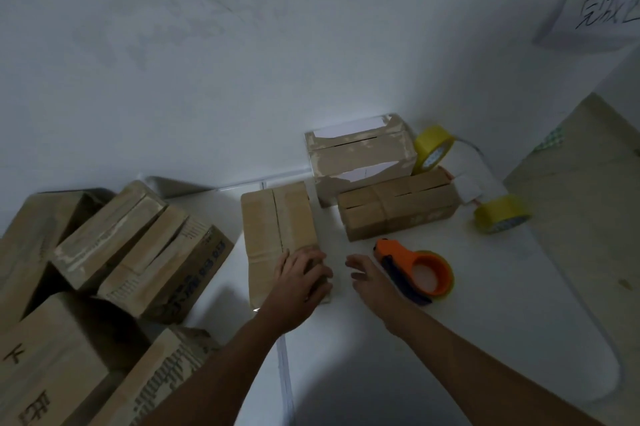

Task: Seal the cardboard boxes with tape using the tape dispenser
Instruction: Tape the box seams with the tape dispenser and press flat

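Left hand [300, 278] rests on near end of cardboard box [277, 231], fingers curled over its corner. Right hand [369, 278] hovers with fingers spread, holding nothing; orange tape dispenser [415, 268] just right of it.

This looks like a small packing room or storeroom, not a home. A white table [381, 339] stands against a bare white wall [207, 61]. Many brown cardboard boxes [114, 252] are piled at the left, rolls of yellow tape [502, 214] lie on the table, and a handwritten paper sign [602, 6] hangs at the right.
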